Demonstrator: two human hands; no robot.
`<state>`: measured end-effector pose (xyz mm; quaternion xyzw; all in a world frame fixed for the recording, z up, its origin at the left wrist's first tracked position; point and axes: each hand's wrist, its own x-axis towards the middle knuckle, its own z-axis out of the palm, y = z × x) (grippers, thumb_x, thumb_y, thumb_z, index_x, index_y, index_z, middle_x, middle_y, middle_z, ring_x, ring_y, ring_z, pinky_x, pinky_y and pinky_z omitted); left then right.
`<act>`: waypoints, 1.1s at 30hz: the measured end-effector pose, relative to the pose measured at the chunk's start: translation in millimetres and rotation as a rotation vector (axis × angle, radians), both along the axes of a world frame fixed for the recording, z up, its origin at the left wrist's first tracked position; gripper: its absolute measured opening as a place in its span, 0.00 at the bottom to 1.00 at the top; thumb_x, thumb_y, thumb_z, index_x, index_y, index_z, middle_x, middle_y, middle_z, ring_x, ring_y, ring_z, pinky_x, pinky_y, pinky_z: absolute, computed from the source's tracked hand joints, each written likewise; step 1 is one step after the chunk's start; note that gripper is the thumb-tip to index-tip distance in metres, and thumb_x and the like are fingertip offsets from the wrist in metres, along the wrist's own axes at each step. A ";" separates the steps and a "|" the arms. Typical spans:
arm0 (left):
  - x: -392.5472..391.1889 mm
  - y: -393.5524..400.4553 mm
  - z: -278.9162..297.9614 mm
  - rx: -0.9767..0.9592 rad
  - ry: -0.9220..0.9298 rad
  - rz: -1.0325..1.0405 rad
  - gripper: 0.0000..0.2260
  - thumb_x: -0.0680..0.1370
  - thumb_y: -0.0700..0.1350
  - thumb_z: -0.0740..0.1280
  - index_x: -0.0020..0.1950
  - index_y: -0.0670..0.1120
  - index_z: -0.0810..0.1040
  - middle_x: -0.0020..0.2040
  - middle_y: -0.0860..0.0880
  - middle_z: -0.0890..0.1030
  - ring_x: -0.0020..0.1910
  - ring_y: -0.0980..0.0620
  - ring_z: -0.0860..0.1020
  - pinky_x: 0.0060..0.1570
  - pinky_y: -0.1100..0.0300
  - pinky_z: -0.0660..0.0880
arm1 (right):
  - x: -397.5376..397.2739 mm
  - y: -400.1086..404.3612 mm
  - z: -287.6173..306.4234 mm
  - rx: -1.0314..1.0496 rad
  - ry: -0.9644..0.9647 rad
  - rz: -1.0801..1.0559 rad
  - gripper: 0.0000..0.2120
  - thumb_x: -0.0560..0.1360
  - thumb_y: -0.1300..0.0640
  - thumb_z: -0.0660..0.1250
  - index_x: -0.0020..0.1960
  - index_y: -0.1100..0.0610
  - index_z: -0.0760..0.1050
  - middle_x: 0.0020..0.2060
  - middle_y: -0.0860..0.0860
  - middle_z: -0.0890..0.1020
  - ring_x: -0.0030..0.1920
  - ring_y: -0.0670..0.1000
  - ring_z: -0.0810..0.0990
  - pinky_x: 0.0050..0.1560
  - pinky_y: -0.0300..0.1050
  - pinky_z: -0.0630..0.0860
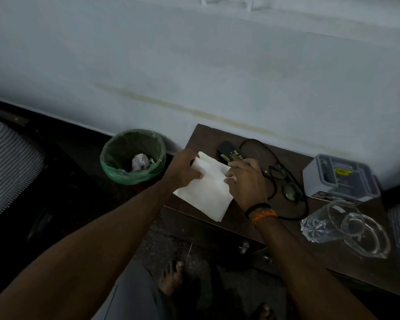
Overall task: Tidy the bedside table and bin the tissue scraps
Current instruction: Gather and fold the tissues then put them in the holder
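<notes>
Tissue (204, 189), a flat white sheet, hangs between both hands over the near left corner of the dark desk (293, 241). I see my left hand (183, 168) pinching its upper left edge, and my right hand (247, 181) closed on its right edge, thumb against fingers. Just behind the sheet lies a black case (229, 151) with yellow lettering. Beside my right hand sit black glasses (286, 181) with a black cable (268, 153) looped around them. Further right stands a grey box (340, 179), and in front of it a clear glass jug (333, 221) beside a glass dish (367, 236). Left of the desk, on the floor, a bin (133, 155) with a green liner holds a crumpled scrap (140, 161).
</notes>
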<state>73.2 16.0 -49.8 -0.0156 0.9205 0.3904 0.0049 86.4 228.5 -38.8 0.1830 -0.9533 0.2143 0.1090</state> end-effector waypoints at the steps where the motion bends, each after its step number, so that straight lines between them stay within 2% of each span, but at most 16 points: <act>1: 0.1 -1.5 -2.9 -0.037 0.043 -0.007 0.23 0.65 0.40 0.79 0.58 0.39 0.79 0.63 0.43 0.76 0.60 0.46 0.73 0.55 0.64 0.65 | 1.0 -0.5 0.7 0.002 0.015 0.010 0.04 0.66 0.63 0.76 0.39 0.57 0.83 0.47 0.49 0.85 0.54 0.57 0.76 0.52 0.41 0.73; 3: 0.2 -3.9 -5.6 -0.111 0.119 -0.025 0.15 0.64 0.42 0.80 0.48 0.41 0.82 0.61 0.43 0.77 0.60 0.46 0.73 0.58 0.61 0.65 | 3.6 -2.2 5.0 -0.003 -0.024 0.011 0.03 0.68 0.62 0.73 0.40 0.56 0.81 0.43 0.49 0.84 0.51 0.56 0.76 0.47 0.44 0.76; 6: 3.7 -6.0 -5.7 -0.110 0.183 -0.065 0.09 0.64 0.41 0.79 0.36 0.45 0.79 0.49 0.47 0.81 0.50 0.48 0.77 0.53 0.54 0.74 | 4.6 -3.1 11.9 -0.050 -0.207 -0.021 0.06 0.71 0.56 0.71 0.48 0.54 0.79 0.45 0.50 0.84 0.49 0.54 0.80 0.45 0.45 0.77; 8: 8.1 -6.0 -4.0 -0.025 0.187 -0.073 0.10 0.66 0.39 0.78 0.35 0.47 0.77 0.45 0.49 0.83 0.46 0.51 0.80 0.46 0.57 0.77 | 4.4 -2.6 14.3 -0.026 -0.322 -0.042 0.19 0.70 0.54 0.73 0.59 0.52 0.76 0.54 0.51 0.83 0.54 0.55 0.81 0.52 0.50 0.79; 10: 11.1 -6.5 -3.8 0.053 0.193 -0.083 0.10 0.67 0.36 0.77 0.36 0.46 0.77 0.44 0.49 0.84 0.44 0.55 0.81 0.43 0.68 0.75 | 5.8 -4.1 14.1 0.057 -0.357 -0.038 0.29 0.69 0.52 0.74 0.69 0.53 0.71 0.63 0.53 0.78 0.61 0.56 0.77 0.59 0.51 0.76; 13: 12.8 -12.0 -8.3 0.086 0.220 -0.115 0.11 0.66 0.35 0.77 0.34 0.45 0.76 0.45 0.50 0.84 0.44 0.64 0.78 0.44 0.73 0.71 | 6.8 -8.9 11.0 0.127 -0.395 -0.055 0.35 0.69 0.48 0.74 0.72 0.53 0.67 0.71 0.53 0.66 0.64 0.58 0.74 0.60 0.52 0.75; 15: 12.7 -15.9 -14.6 0.062 0.250 -0.144 0.10 0.65 0.36 0.76 0.34 0.44 0.76 0.48 0.47 0.83 0.48 0.62 0.77 0.49 0.72 0.69 | 4.0 -10.5 9.7 0.140 -0.455 -0.089 0.37 0.67 0.45 0.76 0.72 0.52 0.67 0.72 0.54 0.64 0.64 0.59 0.74 0.59 0.53 0.75; 18: 14.4 -15.8 -19.9 0.012 0.227 -0.159 0.06 0.64 0.38 0.71 0.32 0.47 0.76 0.52 0.43 0.80 0.57 0.52 0.76 0.53 0.67 0.67 | -1.9 -10.6 11.6 0.083 -0.502 -0.098 0.34 0.62 0.42 0.78 0.63 0.52 0.74 0.63 0.55 0.74 0.58 0.57 0.77 0.52 0.51 0.77; 20: 14.4 -13.3 -20.1 -0.005 0.212 -0.161 0.02 0.64 0.40 0.68 0.32 0.45 0.77 0.53 0.41 0.79 0.58 0.48 0.76 0.53 0.63 0.67 | -2.1 -10.0 13.9 0.042 -0.486 -0.119 0.30 0.63 0.44 0.78 0.61 0.53 0.76 0.58 0.55 0.77 0.56 0.57 0.78 0.51 0.49 0.76; 23: 12.5 -12.3 -22.2 0.007 0.238 -0.173 0.02 0.64 0.39 0.67 0.32 0.42 0.76 0.50 0.42 0.79 0.53 0.45 0.77 0.52 0.55 0.72 | 1.0 -9.7 13.7 0.022 -0.389 -0.149 0.29 0.67 0.46 0.76 0.65 0.54 0.73 0.60 0.55 0.76 0.59 0.58 0.77 0.54 0.50 0.75; 27: 11.6 -14.3 -25.1 0.014 0.274 -0.176 0.06 0.64 0.36 0.68 0.33 0.46 0.75 0.46 0.45 0.77 0.49 0.46 0.77 0.49 0.51 0.74 | 5.6 -12.8 11.3 -0.012 -0.326 -0.168 0.30 0.70 0.48 0.74 0.69 0.55 0.72 0.63 0.55 0.76 0.62 0.57 0.76 0.57 0.51 0.74; 30: 11.7 -13.7 -27.4 0.008 0.280 -0.167 0.02 0.65 0.37 0.68 0.33 0.43 0.76 0.45 0.44 0.78 0.47 0.45 0.78 0.49 0.53 0.73 | 6.6 -13.1 5.7 -0.069 -0.300 -0.185 0.23 0.69 0.50 0.75 0.62 0.53 0.78 0.59 0.52 0.77 0.57 0.55 0.78 0.52 0.47 0.75; 33: 10.6 -12.8 -26.0 -0.002 0.248 -0.157 0.02 0.63 0.39 0.69 0.32 0.42 0.78 0.43 0.45 0.79 0.45 0.47 0.78 0.46 0.53 0.73 | 7.0 -10.8 -2.4 -0.060 -0.200 -0.174 0.16 0.66 0.54 0.78 0.53 0.53 0.82 0.54 0.50 0.77 0.54 0.54 0.75 0.47 0.45 0.73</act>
